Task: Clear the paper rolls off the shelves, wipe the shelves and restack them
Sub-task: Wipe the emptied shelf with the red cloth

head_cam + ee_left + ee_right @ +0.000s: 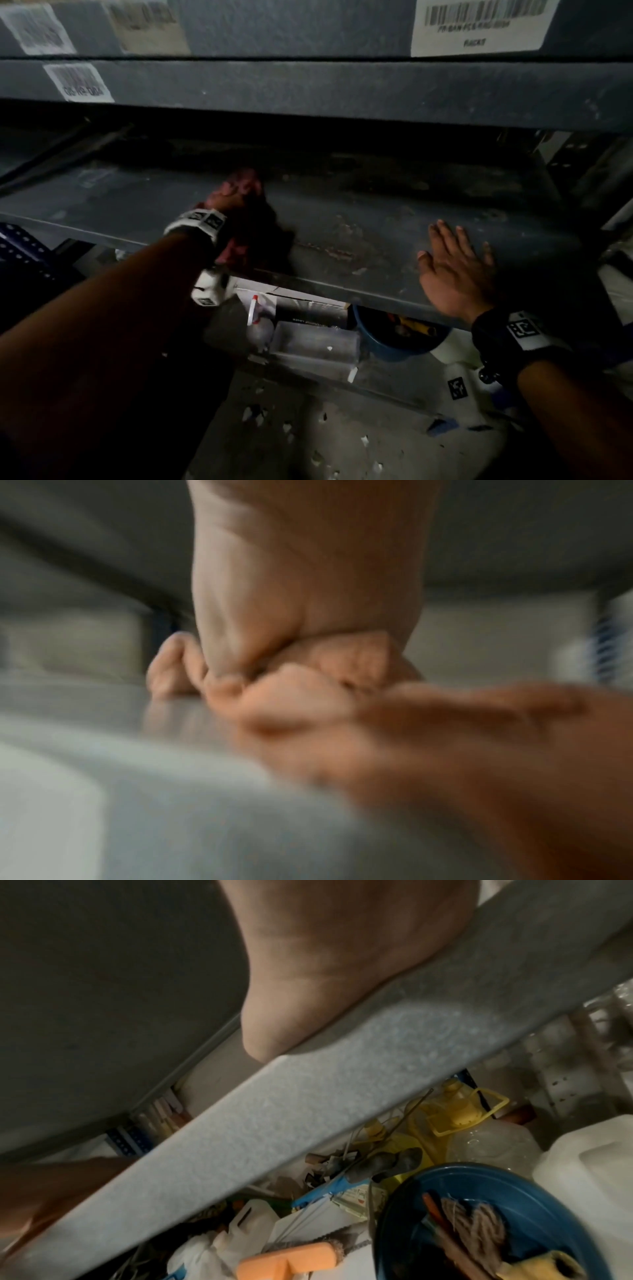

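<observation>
- The left hand [227,198] reaches onto the grey metal shelf [376,212], fingers curled round a dark red cloth [253,226] and pressing it flat against the surface. This looks like the wiping step of the task.
- The cloth is bunched under and just behind that hand, trailing back to the shelf's front lip, likely so one pass covers the full depth.
- In the left wrist view the picture is badly blurred; bent fingers [294,685] show against the shelf, and the cloth cannot be made out there.
- To the right of the cloth grip, the shelf surface is bare, with scuffed, stained patches. No paper rolls are visible anywhere in these views, so they appear to be cleared off already.
- Further right, the right hand [455,270] lies flat on the shelf near its front edge, fingers straight and spread, holding nothing. It seems placed there to brace the body.
- Below that hand, under the shelf, sit a blue bucket [387,342] and a clear spray bottle [258,325].
- Above both hands, an upper shelf edge carries a barcode label [479,24].
</observation>
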